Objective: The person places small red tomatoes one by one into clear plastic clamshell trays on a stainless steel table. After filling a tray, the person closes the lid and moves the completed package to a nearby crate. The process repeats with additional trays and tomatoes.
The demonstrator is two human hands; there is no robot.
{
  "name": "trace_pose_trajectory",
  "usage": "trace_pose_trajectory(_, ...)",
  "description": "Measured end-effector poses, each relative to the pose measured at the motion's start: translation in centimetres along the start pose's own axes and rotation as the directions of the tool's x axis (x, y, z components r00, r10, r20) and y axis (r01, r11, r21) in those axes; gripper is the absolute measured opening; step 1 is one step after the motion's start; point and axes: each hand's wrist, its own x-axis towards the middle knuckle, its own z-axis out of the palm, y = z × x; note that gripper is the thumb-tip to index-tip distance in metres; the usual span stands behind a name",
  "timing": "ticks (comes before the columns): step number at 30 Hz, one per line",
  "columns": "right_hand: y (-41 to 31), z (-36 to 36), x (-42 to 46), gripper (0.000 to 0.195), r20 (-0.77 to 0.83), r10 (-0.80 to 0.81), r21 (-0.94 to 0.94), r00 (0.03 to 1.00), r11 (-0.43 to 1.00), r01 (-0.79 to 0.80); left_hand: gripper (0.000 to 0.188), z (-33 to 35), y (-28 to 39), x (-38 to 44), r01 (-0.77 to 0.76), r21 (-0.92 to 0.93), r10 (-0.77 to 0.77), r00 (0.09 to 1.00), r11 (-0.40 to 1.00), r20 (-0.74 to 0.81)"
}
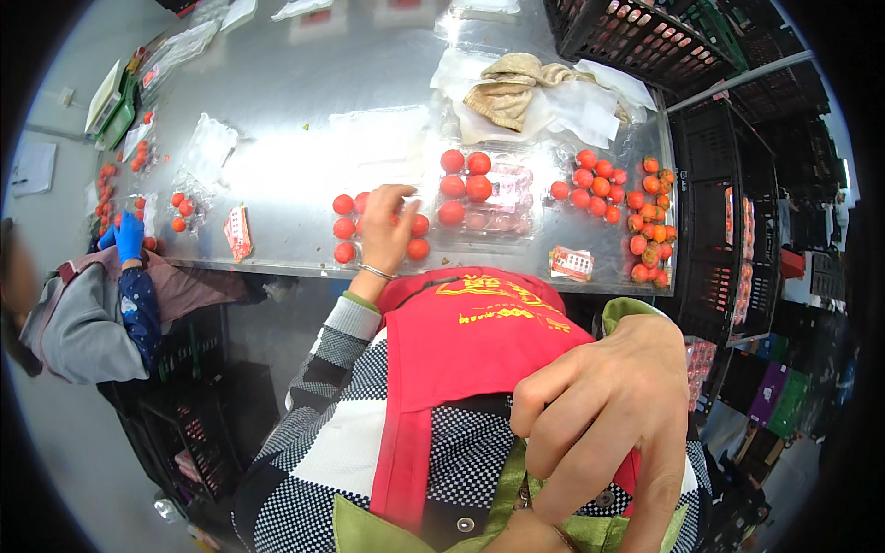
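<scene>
My left hand (388,225), bare with a bangle at the wrist, is over a clear plastic tray of red tomatoes (343,228); its curled fingers partly hide the fruit, so a grip cannot be told. My right hand (612,408) is raised close to the camera at my upper chest, fingers bent by the green collar; its fingertips are partly hidden. Just right of my left hand lies an open clear plastic clamshell box (494,197), with several tomatoes (452,186) in its left half. Loose tomatoes (600,186) lie farther right on the metal table (290,166).
Orange-red tomatoes (650,228) line the table's right edge. Printed cards (572,264) lie near the front edge, and a beige cloth (508,90) rests on white sheets. Black crates (643,41) stand at the right. A blue-gloved person (90,311) is at the far left.
</scene>
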Motion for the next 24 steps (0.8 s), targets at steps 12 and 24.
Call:
trace_pose_trajectory(12, -1.3, -2.1, 0.8, 0.021, 0.123, 0.134, 0.042, 0.983, 0.989, -0.14, 0.048, 2.7, 1.8, 0.1, -0.28, 0.239, 0.201, 0.93, 0.93, 0.308)
trace_pose_trajectory(24, 9.1, -8.0, -12.6, 0.025, -0.746, 0.595, 0.116, 0.3, 0.559, -0.821, 0.047, 0.0, 4.7, 1.5, 0.493, -0.788, -0.148, 0.868, 0.37, 0.474)
